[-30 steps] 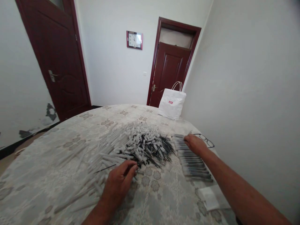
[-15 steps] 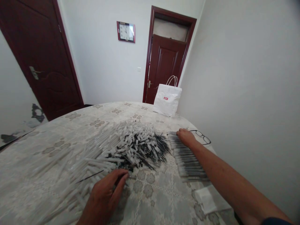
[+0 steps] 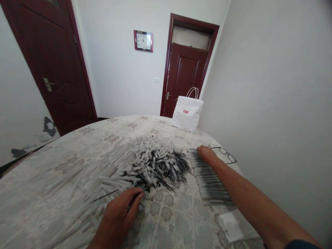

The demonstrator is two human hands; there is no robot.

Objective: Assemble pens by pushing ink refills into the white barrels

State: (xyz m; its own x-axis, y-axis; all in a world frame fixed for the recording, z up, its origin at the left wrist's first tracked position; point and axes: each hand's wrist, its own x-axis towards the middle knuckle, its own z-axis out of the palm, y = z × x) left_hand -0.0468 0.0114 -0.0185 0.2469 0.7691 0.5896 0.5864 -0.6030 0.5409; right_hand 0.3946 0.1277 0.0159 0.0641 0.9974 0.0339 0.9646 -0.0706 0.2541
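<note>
A large heap of loose pen-like parts [image 3: 155,162] lies mid-table: short white caps, thin dark sticks and long clear tubes [image 3: 111,155]. At its near edge my left hand [image 3: 119,211] is closed, thumb and forefinger pinched together; what they hold is too small to make out. A thin dark stick [image 3: 105,195] shows just left of that hand. To the right, slim dark-and-clear sticks [image 3: 207,180] lie side by side in a neat row. My right hand [image 3: 207,154] rests at the row's far end, fingers drawn together, their tips partly hidden.
Glasses [image 3: 225,154] lie beyond my right forearm. A folded white paper or bag [image 3: 230,224] is near the row's close end. At the back stands a white paper bag [image 3: 188,112] on the patterned tablecloth [image 3: 178,221]. A wall [image 3: 272,86] rises on the right.
The whole view has shifted slightly, with everything a little lower and to the right. Both hands keep nearly the same places by the heap and the row.
</note>
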